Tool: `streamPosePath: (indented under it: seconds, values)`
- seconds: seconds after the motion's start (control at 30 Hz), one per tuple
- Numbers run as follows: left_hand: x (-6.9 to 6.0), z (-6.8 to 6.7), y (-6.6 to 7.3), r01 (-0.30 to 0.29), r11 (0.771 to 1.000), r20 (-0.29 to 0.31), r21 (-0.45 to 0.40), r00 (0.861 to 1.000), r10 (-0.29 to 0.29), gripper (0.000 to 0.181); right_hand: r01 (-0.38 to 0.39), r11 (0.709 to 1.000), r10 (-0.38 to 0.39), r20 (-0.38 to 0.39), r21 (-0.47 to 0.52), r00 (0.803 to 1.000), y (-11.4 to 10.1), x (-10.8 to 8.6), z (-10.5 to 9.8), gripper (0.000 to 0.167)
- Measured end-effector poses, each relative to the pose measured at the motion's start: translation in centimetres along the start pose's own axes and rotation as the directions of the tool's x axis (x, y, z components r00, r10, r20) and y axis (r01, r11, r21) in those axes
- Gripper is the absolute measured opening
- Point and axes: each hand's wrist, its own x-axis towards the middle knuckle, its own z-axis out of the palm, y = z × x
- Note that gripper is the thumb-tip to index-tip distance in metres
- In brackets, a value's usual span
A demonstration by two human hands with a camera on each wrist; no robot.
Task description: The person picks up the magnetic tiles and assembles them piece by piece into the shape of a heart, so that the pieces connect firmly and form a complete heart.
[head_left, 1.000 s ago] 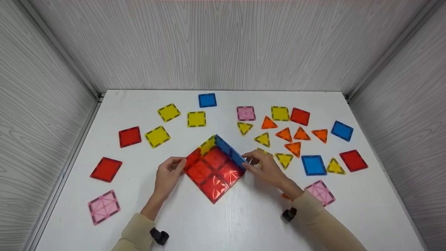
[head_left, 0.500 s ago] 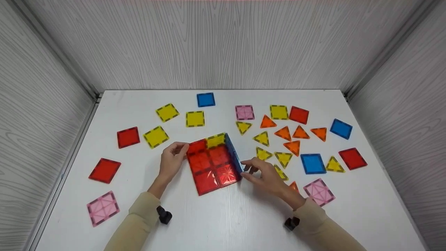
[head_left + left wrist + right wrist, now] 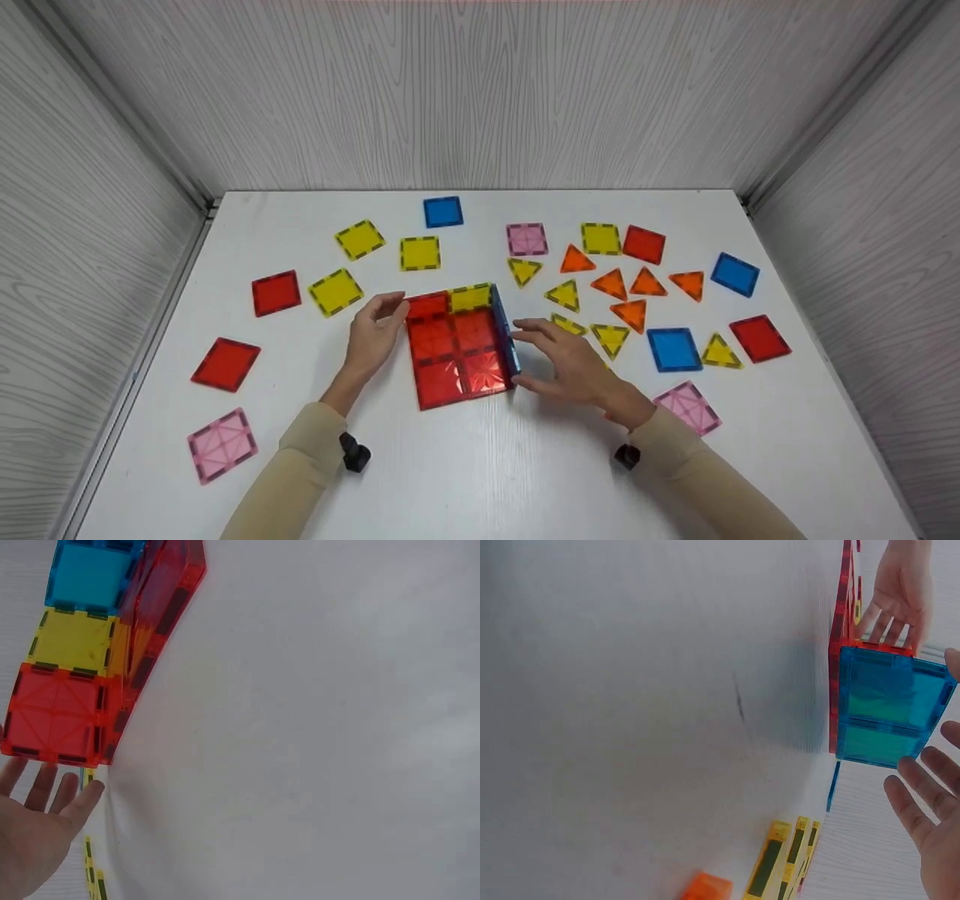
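A red square base of magnetic tiles (image 3: 442, 367) lies flat on the table before me. Along its far edge stand an upright red tile (image 3: 427, 304) and a yellow tile (image 3: 470, 297). Two upright blue tiles (image 3: 889, 694) form a wall on its right side. My left hand (image 3: 373, 337) is at the outer edge of the upright red tile, its fingertips at that edge, fingers extended in the left wrist view. My right hand (image 3: 574, 364) is beside the blue wall, fingers spread and fingertips at its outer side, thumb by the near end.
Loose yellow triangles (image 3: 610, 339) and orange triangles (image 3: 628, 313) lie to the right. Around them are square tiles, including a blue square (image 3: 675, 349) and a pink square (image 3: 688, 408). More yellow squares (image 3: 336, 292) and red squares (image 3: 226, 364) are spread on the left.
The tile structure has turned counter-clockwise from a diamond position to nearly square with the table. My left hand has moved farther away with it; my right hand's fingers have spread along the blue wall.
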Motion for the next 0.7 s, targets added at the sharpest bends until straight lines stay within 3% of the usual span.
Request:
streamPosePath:
  seconds: [0.13, 0.3, 0.5, 0.7]
  values:
    - [-1.5, -1.2, -0.4, -0.046, 0.998, -0.018, 0.049, 0.999, 0.047, 0.048, 0.125, 0.986, -0.125, 0.007, -0.109, 0.992, 0.5, 0.7, -0.2, 0.068]
    - [-4.2, -3.8, -1.2, -0.092, 0.968, -0.021, 0.232, 0.995, 0.1, 0.052, 0.182, 0.97, -0.184, 0.0, -0.161, 0.983, 0.9, 0.9, -0.1, 0.066]
    - [-7.9, -8.2, -1.8, -0.03, 0.896, -0.01, 0.443, 0.999, 0.039, 0.061, 0.181, 0.968, -0.184, 0.001, -0.176, 0.983, 0.8, 1.0, -0.2, 0.064]
    - [-11.3, -12.8, -3.3, -0.052, 0.823, -0.025, 0.566, 0.996, 0.08, 0.066, 0.183, 0.967, -0.187, -0.005, -0.179, 0.982, 0.8, 0.9, -0.2, 0.063]
